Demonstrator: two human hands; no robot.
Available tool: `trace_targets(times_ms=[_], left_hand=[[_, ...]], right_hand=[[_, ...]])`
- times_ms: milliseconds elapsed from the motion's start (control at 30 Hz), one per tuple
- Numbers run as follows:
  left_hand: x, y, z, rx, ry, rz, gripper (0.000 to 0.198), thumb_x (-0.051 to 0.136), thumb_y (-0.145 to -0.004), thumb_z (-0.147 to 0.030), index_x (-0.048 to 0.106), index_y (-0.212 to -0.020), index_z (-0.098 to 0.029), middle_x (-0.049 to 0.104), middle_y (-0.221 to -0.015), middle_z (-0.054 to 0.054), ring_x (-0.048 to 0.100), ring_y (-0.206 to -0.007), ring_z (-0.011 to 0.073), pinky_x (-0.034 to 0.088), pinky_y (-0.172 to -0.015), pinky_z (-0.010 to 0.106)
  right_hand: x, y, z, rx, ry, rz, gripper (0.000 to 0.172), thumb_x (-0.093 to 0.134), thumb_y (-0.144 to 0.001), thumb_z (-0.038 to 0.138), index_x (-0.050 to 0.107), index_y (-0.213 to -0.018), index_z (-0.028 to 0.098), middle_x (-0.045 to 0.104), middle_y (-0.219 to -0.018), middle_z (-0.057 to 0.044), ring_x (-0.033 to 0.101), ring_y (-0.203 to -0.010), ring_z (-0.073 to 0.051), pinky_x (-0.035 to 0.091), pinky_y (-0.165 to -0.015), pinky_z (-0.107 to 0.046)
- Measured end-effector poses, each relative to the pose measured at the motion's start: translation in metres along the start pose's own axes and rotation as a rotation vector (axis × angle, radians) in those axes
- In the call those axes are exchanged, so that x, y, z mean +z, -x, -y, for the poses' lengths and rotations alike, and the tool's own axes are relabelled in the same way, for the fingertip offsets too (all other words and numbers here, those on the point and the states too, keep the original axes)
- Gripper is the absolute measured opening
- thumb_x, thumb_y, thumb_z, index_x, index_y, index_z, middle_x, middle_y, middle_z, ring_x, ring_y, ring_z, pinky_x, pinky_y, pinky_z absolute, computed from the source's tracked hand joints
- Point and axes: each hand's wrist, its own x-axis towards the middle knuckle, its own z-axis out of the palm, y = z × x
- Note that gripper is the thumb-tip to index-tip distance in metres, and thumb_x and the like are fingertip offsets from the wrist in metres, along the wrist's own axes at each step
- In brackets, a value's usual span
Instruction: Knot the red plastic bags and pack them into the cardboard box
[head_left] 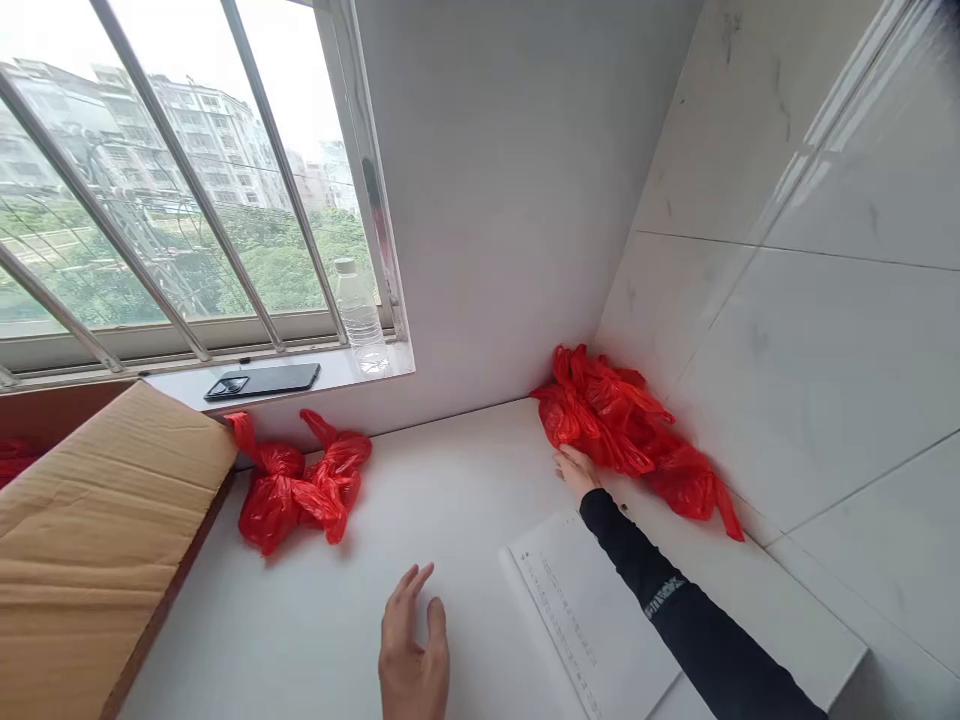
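Observation:
My right hand (576,468), in a black sleeve, reaches to the far corner and touches a heap of red plastic bags (626,430) against the tiled wall. Its fingers are mostly hidden under the bags, so its grip is unclear. My left hand (411,640) hovers low over the white counter (450,520) with fingers stretched out and apart, holding nothing. A second bundle of knotted red bags (300,485) lies left of centre, below the window sill. A white printed sheet (592,610) lies under my right forearm.
A brown cardboard box (90,520) stands at the left edge of the counter. On the window sill lie a dark phone (262,381) and a clear plastic bottle (361,318). The barred window is behind; tiled wall closes the right side.

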Motion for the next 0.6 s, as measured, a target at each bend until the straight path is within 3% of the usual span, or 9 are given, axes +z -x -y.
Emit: trace_targets(times_ms=[67,167,300,467,533,600], left_hand=[[0.001,0.019,-0.004,-0.177,0.135,0.088,0.038,0.053,-0.084,-0.041,0.063,-0.119,-0.028,0.056,-0.137,0.005,0.048,-0.131,0.0297,0.043,-0.106,0.046],[-0.001,0.034,-0.007,-0.315,0.284,0.099,0.038,0.056,-0.082,-0.041,0.064,-0.116,-0.025,0.059,-0.132,0.006,0.051,-0.127,0.0285,0.036,-0.113,0.045],[-0.003,0.037,-0.014,-0.459,0.523,0.178,0.044,0.068,-0.075,-0.041,0.063,-0.112,-0.018,0.063,-0.125,0.012,0.060,-0.115,0.0303,0.047,-0.103,0.045],[0.007,0.036,-0.026,-0.782,0.884,0.302,0.045,0.069,-0.080,-0.033,0.059,-0.118,-0.010,0.068,-0.115,0.019,0.069,-0.100,0.0294,0.055,-0.090,0.042],[0.010,0.037,-0.033,-0.872,1.022,0.358,0.039,0.066,-0.083,-0.031,0.060,-0.115,-0.009,0.070,-0.112,0.019,0.070,-0.096,0.0281,0.058,-0.084,0.040],[0.010,0.038,-0.038,-0.890,1.134,0.406,0.037,0.066,-0.084,-0.034,0.061,-0.112,-0.010,0.071,-0.107,0.017,0.071,-0.090,0.0269,0.058,-0.077,0.037]], right_hand=[[-0.001,0.007,0.005,0.055,-0.061,0.019,0.030,0.059,-0.096,0.032,0.059,-0.121,0.017,0.061,-0.122,-0.009,0.064,-0.102,-0.021,0.056,-0.086,-0.041],[-0.002,0.022,0.019,0.093,-0.137,0.049,0.029,0.060,-0.095,0.032,0.061,-0.119,0.017,0.062,-0.121,-0.009,0.063,-0.104,-0.022,0.055,-0.088,-0.041],[-0.001,0.060,0.049,0.051,-0.194,0.173,0.035,0.063,-0.087,0.032,0.066,-0.119,0.018,0.067,-0.112,-0.008,0.062,-0.105,-0.022,0.053,-0.092,-0.037],[-0.005,0.166,0.078,-0.040,-0.170,0.476,0.038,0.068,-0.082,0.033,0.070,-0.118,0.019,0.069,-0.101,-0.006,0.064,-0.098,-0.023,0.050,-0.095,-0.037],[-0.013,0.217,0.077,-0.103,-0.107,0.648,0.036,0.063,-0.087,0.033,0.069,-0.121,0.024,0.067,-0.110,-0.006,0.063,-0.104,-0.024,0.049,-0.095,-0.037],[-0.023,0.258,0.070,-0.111,-0.005,0.737,0.032,0.064,-0.087,0.035,0.070,-0.117,0.028,0.069,-0.110,-0.005,0.065,-0.101,-0.025,0.050,-0.093,-0.037]])
